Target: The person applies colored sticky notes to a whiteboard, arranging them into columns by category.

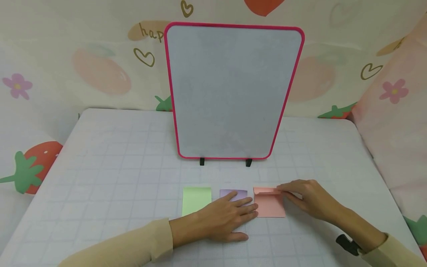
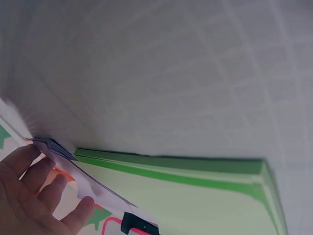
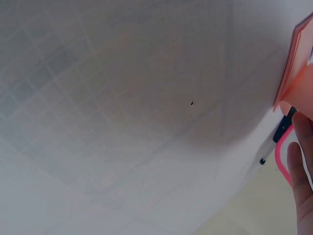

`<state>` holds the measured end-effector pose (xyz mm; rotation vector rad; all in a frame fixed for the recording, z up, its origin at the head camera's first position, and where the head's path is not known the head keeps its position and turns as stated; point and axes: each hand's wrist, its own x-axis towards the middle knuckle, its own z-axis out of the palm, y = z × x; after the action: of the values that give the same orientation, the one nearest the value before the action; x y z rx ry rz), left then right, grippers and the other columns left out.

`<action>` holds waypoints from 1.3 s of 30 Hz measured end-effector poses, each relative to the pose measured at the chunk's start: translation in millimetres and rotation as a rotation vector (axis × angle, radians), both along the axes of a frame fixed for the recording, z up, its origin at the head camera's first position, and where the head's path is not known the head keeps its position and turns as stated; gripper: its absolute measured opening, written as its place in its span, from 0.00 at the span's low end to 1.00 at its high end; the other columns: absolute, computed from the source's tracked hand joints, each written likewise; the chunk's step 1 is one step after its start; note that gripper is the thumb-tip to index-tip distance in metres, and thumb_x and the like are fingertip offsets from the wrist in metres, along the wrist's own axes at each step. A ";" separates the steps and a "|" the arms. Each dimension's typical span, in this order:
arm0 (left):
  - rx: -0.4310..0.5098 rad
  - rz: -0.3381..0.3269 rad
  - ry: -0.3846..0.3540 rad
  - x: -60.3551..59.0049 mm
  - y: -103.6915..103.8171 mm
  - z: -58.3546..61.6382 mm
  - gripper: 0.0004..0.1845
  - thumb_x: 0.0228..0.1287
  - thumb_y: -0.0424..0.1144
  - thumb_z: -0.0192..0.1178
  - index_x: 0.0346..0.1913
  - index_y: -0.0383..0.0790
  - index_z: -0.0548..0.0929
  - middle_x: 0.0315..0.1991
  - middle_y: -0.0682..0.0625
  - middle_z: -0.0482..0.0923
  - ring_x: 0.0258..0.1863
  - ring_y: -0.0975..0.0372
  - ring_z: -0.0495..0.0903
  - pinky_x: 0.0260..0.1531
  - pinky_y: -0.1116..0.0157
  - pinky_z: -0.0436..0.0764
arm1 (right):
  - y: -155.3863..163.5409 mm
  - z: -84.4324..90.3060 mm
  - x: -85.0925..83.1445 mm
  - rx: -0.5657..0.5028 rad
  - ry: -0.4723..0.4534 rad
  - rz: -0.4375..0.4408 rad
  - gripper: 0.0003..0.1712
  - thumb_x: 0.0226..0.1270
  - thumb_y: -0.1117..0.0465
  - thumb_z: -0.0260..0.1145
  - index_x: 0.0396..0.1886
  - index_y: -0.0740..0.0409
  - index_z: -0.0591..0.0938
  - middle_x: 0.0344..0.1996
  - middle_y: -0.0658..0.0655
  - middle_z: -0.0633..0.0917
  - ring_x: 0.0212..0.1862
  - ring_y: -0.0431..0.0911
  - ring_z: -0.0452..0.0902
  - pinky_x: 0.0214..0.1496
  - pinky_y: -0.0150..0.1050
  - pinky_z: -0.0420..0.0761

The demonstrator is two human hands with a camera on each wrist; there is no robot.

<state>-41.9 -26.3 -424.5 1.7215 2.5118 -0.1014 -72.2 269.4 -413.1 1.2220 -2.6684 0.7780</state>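
Three pads of sticky notes lie in a row in the head view: a green pad (image 1: 196, 199), a purple pad (image 1: 242, 194) and a pink pad (image 1: 271, 209). My left hand (image 1: 227, 219) lies with spread fingers across the purple pad, covering most of it, and its fingertips reach the pink pad's left edge. At the pink pad's upper right corner, my right hand (image 1: 311, 198) pinches the top pink note (image 3: 303, 93), whose upper part stands lifted off the pad. In the left wrist view, the green pad (image 2: 215, 200) shows its thick stacked edge.
Behind the pads stands a whiteboard (image 1: 230, 92) with a pink frame on small black feet (image 1: 202, 161). The white table (image 1: 116, 167) has a faint grid, and patterned cloth (image 1: 100, 74) hangs around it. A black strap piece (image 1: 347, 244) is at my right wrist.
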 end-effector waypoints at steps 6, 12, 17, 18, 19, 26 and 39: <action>-0.013 0.001 0.012 -0.5 1.0 -0.8 0.34 0.74 0.65 0.42 0.75 0.51 0.67 0.74 0.56 0.63 0.75 0.63 0.59 0.71 0.54 0.60 | 0.5 -0.5 -3.2 -0.008 0.032 -0.003 0.20 0.45 0.76 0.77 0.41 0.60 0.90 0.37 0.50 0.90 0.38 0.42 0.88 0.42 0.26 0.82; -0.027 0.006 0.035 -0.6 1.3 -1.7 0.35 0.74 0.66 0.40 0.75 0.52 0.67 0.74 0.57 0.63 0.75 0.63 0.58 0.71 0.54 0.60 | 1.7 0.0 -7.3 -0.017 0.052 -0.018 0.19 0.43 0.77 0.78 0.39 0.62 0.90 0.36 0.52 0.90 0.37 0.43 0.88 0.41 0.26 0.82; -0.035 0.007 0.035 -0.7 2.0 -1.0 0.35 0.74 0.66 0.40 0.75 0.52 0.67 0.74 0.57 0.63 0.75 0.63 0.59 0.71 0.55 0.60 | 1.7 3.0 -11.1 -0.027 0.069 -0.026 0.19 0.43 0.77 0.77 0.39 0.64 0.89 0.35 0.53 0.90 0.37 0.45 0.88 0.42 0.26 0.82; -0.037 0.007 0.035 -0.8 2.1 -0.8 0.35 0.74 0.66 0.40 0.75 0.52 0.67 0.74 0.57 0.63 0.75 0.63 0.59 0.71 0.55 0.60 | 1.6 3.6 -12.0 -0.030 0.072 -0.029 0.19 0.43 0.77 0.77 0.39 0.64 0.89 0.35 0.53 0.90 0.37 0.45 0.88 0.42 0.26 0.82; -0.039 0.007 0.034 -0.9 2.4 -0.7 0.35 0.74 0.66 0.40 0.75 0.52 0.67 0.74 0.57 0.63 0.75 0.63 0.58 0.71 0.55 0.60 | 1.4 4.6 -12.8 -0.035 0.074 -0.032 0.19 0.43 0.78 0.77 0.39 0.64 0.89 0.35 0.53 0.90 0.37 0.45 0.88 0.42 0.26 0.82; -0.041 0.004 0.034 -1.2 3.4 -1.2 0.34 0.74 0.65 0.41 0.75 0.52 0.67 0.74 0.57 0.63 0.75 0.63 0.59 0.71 0.55 0.60 | 1.0 7.2 -16.0 -0.050 0.048 -0.063 0.18 0.45 0.78 0.76 0.39 0.65 0.89 0.35 0.53 0.90 0.38 0.45 0.88 0.45 0.18 0.76; -0.010 0.000 0.076 1.4 2.3 -1.2 0.33 0.73 0.65 0.43 0.73 0.51 0.70 0.72 0.57 0.66 0.73 0.63 0.61 0.70 0.55 0.63 | 4.3 8.9 -21.6 -0.088 0.039 -0.121 0.17 0.48 0.78 0.75 0.41 0.65 0.89 0.36 0.54 0.90 0.37 0.45 0.88 0.38 0.19 0.78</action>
<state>-40.5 -24.1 -425.7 1.7456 2.5599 -0.1817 -93.8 273.7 -404.2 1.0337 -2.6179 0.8347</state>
